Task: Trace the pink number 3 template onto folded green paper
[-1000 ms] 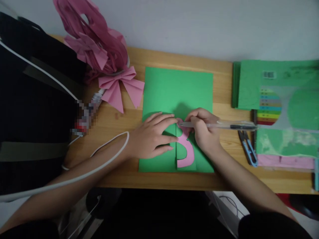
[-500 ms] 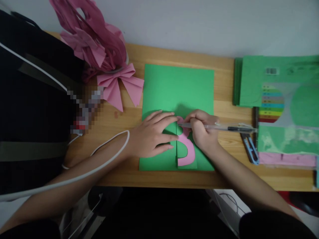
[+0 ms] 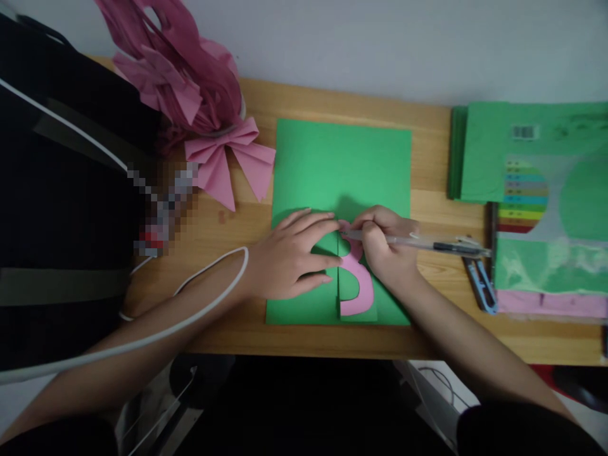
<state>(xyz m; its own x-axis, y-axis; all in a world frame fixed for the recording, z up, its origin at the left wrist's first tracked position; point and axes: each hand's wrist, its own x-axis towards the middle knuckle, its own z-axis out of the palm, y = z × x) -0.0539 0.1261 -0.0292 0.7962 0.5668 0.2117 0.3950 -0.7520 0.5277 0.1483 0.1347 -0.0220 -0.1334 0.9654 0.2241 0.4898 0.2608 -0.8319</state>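
Observation:
Fingers spread, my left hand (image 3: 294, 256) lies on the green paper (image 3: 342, 164), its fingertips touching the left edge of a curved pink paper cutout (image 3: 365, 291). The cutout rests on a smaller folded green piece (image 3: 350, 272) on the large sheet. My right hand (image 3: 387, 244) is closed around a clear pen (image 3: 422, 243), its tip at the cutout's upper end near my left index finger. Part of the cutout is hidden under my right hand.
Pink folded paper bows (image 3: 232, 158) stand at the back left. A white cable (image 3: 199, 310) crosses my left forearm. To the right are a light-blue cutter (image 3: 482, 285), a stack of green paper (image 3: 482, 152) and a paper pack (image 3: 546, 259). A black bag (image 3: 61, 221) is at left.
The pen tip has shifted very slightly at the top of the pink cutout. The view has moved a little; my left hand stays in place on the paper.

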